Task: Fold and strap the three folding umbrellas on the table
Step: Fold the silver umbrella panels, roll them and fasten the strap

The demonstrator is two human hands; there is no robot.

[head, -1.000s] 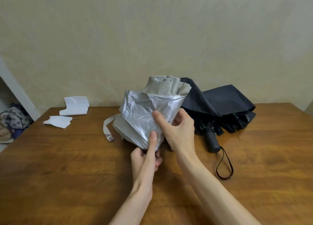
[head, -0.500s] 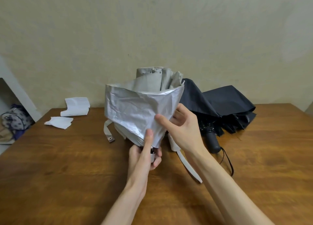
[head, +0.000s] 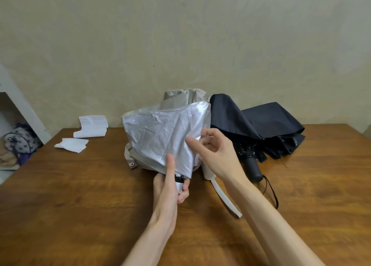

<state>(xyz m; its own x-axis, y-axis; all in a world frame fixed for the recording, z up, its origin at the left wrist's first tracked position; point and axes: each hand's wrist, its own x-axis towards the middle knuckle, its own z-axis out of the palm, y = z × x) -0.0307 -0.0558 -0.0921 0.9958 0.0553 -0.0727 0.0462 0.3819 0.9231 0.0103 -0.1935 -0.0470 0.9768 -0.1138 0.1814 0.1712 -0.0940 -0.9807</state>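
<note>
Silver umbrella [head: 164, 133] spread wider; right hand [head: 217, 157] fingers [head: 193, 143], blurred, pinch its edge; left hand [head: 169, 187] grips mostly hidden handle [head: 180, 186].

Home room, wooden table [head: 80, 195], plaster wall [head: 180, 35], handbag [head: 21, 140]

Two bare hands and two bare forearms of one person, seen from the head camera.
The slim, long-fingered left hand [head: 170, 187] and right hand [head: 218, 155] are uncovered. The slender left forearm [head: 152, 239] and right forearm [head: 277, 225] run unclothed from the wrist to the lower edge of the view. The right hand's fingertips are blurred.
</note>
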